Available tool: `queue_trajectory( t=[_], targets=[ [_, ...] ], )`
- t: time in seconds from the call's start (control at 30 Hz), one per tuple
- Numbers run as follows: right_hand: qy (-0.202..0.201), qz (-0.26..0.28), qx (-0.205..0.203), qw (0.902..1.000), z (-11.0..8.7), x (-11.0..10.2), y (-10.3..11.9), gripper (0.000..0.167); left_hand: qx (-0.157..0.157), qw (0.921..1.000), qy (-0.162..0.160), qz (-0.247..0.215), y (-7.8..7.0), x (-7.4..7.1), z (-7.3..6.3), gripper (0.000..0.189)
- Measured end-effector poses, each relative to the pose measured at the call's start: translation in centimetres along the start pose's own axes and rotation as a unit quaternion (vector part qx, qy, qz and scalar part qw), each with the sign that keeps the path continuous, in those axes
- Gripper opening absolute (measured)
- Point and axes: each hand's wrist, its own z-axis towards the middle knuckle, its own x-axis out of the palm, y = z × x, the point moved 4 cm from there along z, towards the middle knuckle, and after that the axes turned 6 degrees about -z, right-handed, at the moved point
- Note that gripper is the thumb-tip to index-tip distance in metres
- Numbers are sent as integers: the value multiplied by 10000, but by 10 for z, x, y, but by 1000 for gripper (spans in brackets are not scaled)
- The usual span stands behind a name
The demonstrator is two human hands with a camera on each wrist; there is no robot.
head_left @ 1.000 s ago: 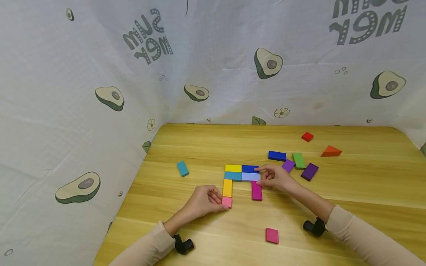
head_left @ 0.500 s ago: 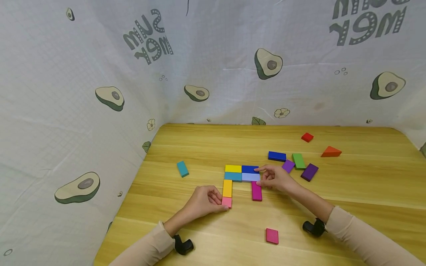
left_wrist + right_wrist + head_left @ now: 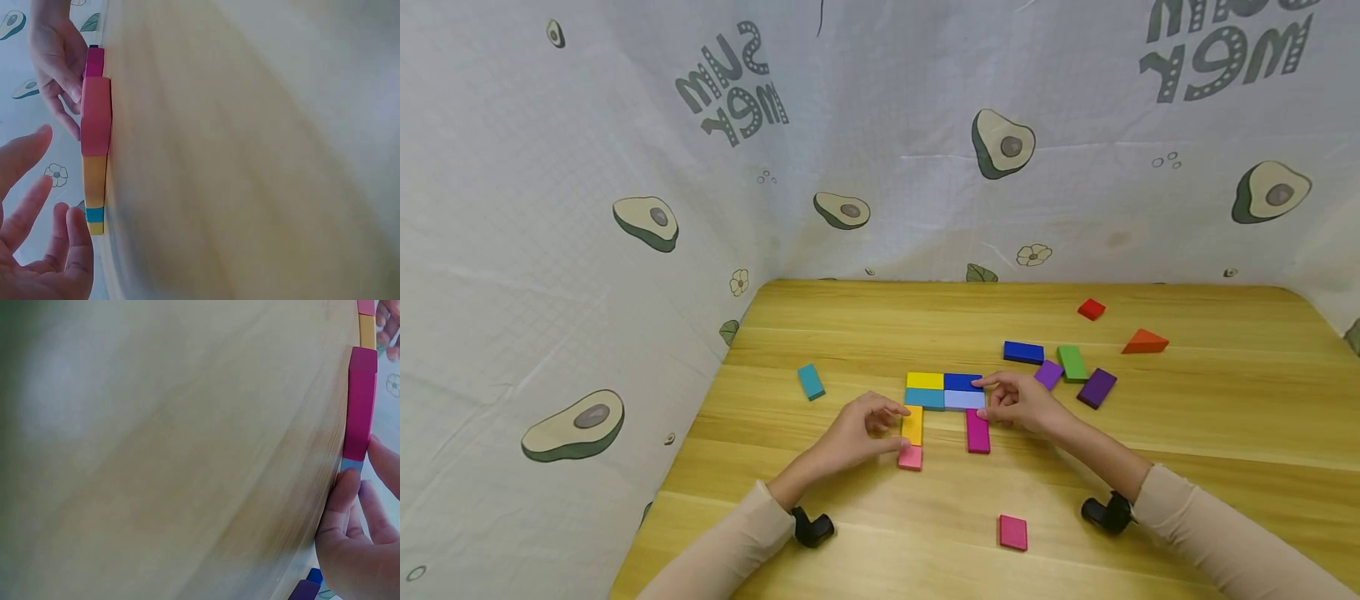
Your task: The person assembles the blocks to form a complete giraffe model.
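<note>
Simply, wooden table (image 3: 1225,400) before printed cloth (image 3: 880,83), hands (image 3: 853,429) (image 3: 1028,404) half-spread at blocks (image 3: 925,399), left empty, right with fingertips (image 3: 987,413) on them.

White curtain (image 3: 880,100) printed with green-and-cream avocados (image 3: 992,137), their stones (image 3: 1011,147) grey-brown, plus pale flowers (image 3: 1033,254) and grey, dotted letters (image 3: 1219,64). Yellow-brown table (image 3: 850,321) with streaky wood grain. Each block is one plain colour: yellow block (image 3: 925,381), deep blue block (image 3: 958,382), teal block (image 3: 924,400), light blue block (image 3: 964,401), amber block (image 3: 913,427), pink block (image 3: 911,459), magenta block (image 3: 977,434); also a raspberry block (image 3: 1013,532), turquoise block (image 3: 811,382), second blue block (image 3: 1023,352), violet block (image 3: 1048,375), dark purple block (image 3: 1097,388), green block (image 3: 1072,364), red block (image 3: 1092,309) and orange-red block (image 3: 1145,342). Both sleeves (image 3: 1225,525) are plain beige; both wrist cameras (image 3: 813,529) are black.
</note>
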Motion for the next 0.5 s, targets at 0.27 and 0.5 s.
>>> queue_trajectory(
  t=[0.27, 0.5],
  targets=[
    [18, 27, 9, 10000, 1, 0, 0, 50, -217, 9990, 238, -321, 8, -2, 14, 50],
    [28, 14, 28, 10000, 1, 0, 0, 49, -355, 9983, 232, -397, 15, -3, 20, 46]
  ],
)
